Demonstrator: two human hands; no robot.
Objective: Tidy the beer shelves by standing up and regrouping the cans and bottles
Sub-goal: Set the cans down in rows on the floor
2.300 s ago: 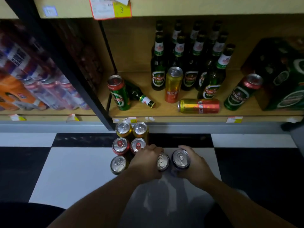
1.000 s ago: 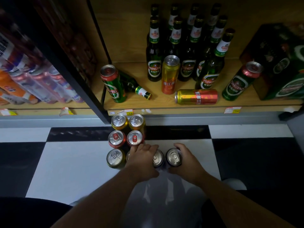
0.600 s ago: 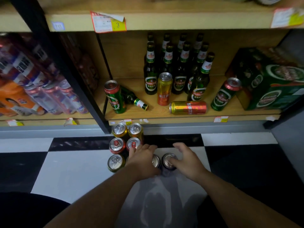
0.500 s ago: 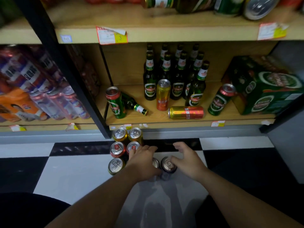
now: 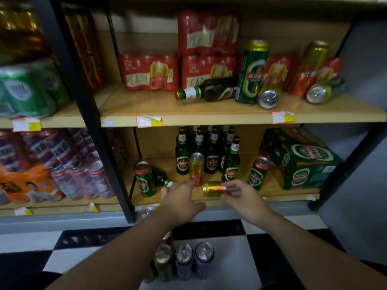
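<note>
Your right fingers (image 5: 229, 185) are curled over the red end of the gold and red aluminium can (image 5: 211, 188), with the thumb beneath. Your right hand (image 5: 240, 197) therefore has it by one end only. The can lies on its side near the front edge of the lower wooden shelf (image 5: 282, 193).

Your left fingers (image 5: 188, 184) are straight and hold nothing. Their tips are close to the foot of the upright gold can (image 5: 196, 166); whether they touch it I cannot tell.

An end grip will likely let the can swing, so slide your right hand along to wrap the barrel before you lift. Tip it up onto its base rather than carrying it, and set it just beside the upright gold can, which looks like its match. Rest your left hand (image 5: 180, 199) against that upright can while you do it, so a nudge cannot topple it into the standing green glass bottles (image 5: 212, 155) behind.

Just left of your left hand the fallen green glass bottle (image 5: 160, 177) lies beside the red-rimmed green can (image 5: 144, 178). It looks like the next one to stand up.
</note>
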